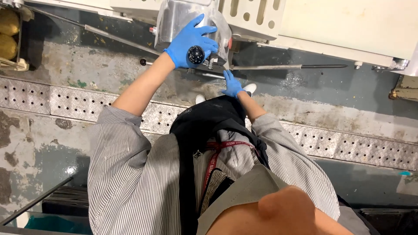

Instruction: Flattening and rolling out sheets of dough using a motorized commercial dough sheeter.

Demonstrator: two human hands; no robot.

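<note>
Fingers (204,30) on steel machine housing (178,17)

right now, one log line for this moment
left hand on metal housing, by black knob | right hand low, near rod

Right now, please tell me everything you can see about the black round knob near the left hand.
The black knob is a small glossy ball, plastic by its look, with light glinting off it. It sits in front of a shiny metal housing on the pale machine. The left hand, in a blue glove, is spread flat on the housing just behind it; whether the palm touches the knob I cannot tell. Its stem is hidden.
</note>
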